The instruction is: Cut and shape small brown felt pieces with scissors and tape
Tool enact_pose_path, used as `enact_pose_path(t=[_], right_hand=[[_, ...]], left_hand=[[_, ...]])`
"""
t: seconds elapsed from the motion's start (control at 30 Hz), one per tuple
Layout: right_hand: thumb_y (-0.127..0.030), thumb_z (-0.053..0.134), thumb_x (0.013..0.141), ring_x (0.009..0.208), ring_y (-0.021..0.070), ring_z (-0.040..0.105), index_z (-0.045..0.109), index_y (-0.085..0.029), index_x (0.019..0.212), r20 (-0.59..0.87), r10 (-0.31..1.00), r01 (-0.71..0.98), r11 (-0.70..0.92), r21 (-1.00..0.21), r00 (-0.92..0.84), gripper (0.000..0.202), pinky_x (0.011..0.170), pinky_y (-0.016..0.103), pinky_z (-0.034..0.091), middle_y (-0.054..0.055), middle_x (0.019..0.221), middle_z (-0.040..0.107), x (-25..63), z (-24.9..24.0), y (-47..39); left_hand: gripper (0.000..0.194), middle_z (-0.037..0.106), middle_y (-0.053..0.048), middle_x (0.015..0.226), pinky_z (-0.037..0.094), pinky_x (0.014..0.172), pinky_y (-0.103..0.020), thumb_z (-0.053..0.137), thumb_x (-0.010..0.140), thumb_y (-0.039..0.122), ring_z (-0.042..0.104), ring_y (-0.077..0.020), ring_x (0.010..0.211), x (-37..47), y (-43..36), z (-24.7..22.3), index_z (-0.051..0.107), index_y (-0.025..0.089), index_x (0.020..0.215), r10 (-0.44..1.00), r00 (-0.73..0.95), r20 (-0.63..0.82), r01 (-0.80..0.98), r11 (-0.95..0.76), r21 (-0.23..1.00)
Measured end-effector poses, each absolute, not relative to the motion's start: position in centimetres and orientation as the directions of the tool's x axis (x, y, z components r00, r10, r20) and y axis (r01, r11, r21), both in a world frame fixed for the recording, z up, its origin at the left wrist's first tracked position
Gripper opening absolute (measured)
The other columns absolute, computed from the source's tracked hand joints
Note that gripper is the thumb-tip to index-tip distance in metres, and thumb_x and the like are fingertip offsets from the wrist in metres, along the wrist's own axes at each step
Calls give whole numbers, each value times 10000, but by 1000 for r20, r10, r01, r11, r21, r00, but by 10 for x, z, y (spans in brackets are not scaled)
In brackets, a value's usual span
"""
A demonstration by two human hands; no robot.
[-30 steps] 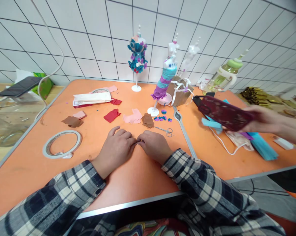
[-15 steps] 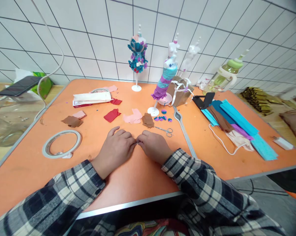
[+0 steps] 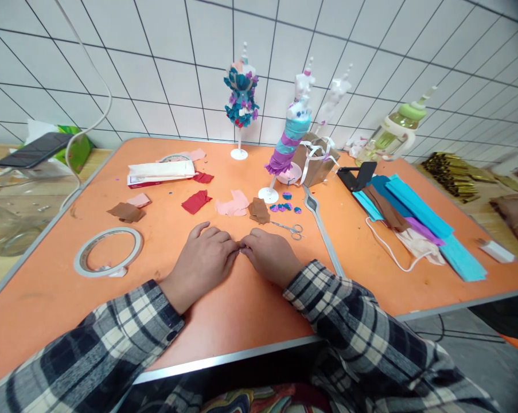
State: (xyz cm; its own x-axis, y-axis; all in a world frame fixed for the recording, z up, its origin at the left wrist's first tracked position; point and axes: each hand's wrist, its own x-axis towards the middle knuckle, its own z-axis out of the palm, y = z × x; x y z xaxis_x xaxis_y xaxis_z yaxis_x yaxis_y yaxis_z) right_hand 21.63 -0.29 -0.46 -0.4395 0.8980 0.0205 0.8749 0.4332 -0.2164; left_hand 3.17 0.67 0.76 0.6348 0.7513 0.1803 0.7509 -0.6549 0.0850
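Observation:
My left hand (image 3: 207, 258) and my right hand (image 3: 269, 255) meet fingertip to fingertip low over the orange table (image 3: 237, 315). Both are closed in a pinch. Whatever lies between the fingers is too small and too covered to name. Just beyond my right hand are small scissors (image 3: 293, 230) and a stack of brown paper pieces (image 3: 259, 210). Pink paper pieces (image 3: 233, 204) and red paper (image 3: 197, 202) lie ahead of my left hand. Small purple and teal paper bits (image 3: 281, 207) sit past the scissors. A roll of tape (image 3: 81, 255) rests flat to the left.
Small dress forms stand at the back, one in teal and purple flowers (image 3: 241, 94), another in wrapped paper (image 3: 287, 143). A paper bag (image 3: 316, 158), a bottle (image 3: 392, 135), a grey strap (image 3: 325, 235) and folded coloured paper (image 3: 420, 203) are on the right. A phone (image 3: 35, 150) lies far left.
Almost nothing differs. Both hands keep the same place and pinch, with only a very slight shift of the fingertips.

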Motion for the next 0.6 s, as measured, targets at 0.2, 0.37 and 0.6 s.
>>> enact_pose_path(t=[0.2, 0.37, 0.6], right_hand=[[-323, 454, 1003, 774, 167, 601, 669, -210, 986, 13, 903, 880, 421, -220, -429, 244, 603, 287, 366, 38, 990, 636, 216, -3, -2], [-323, 473, 998, 809, 169, 602, 653, -217, 1051, 30, 907, 876, 413, -250, -420, 216, 630, 278, 386, 42, 1025, 638, 215, -2, -4], [-332, 461, 1006, 809, 171, 599, 671, -217, 1042, 32, 904, 870, 420, -258, -427, 242, 633, 288, 373, 40, 992, 642, 217, -6, -3]], left_hand=[[247, 742, -67, 848, 362, 1024, -545, 511, 930, 273, 657, -279, 897, 33, 5, 9, 752, 230, 895, 757, 627, 182, 758, -647, 81], [236, 736, -56, 859, 356, 1037, -543, 520, 931, 270, 657, -277, 911, 33, 6, 8, 750, 231, 900, 758, 630, 167, 757, -648, 85], [235, 734, -57, 854, 359, 1036, -551, 520, 934, 277, 659, -281, 905, 34, 6, 7, 745, 219, 896, 761, 627, 167, 761, -644, 78]])
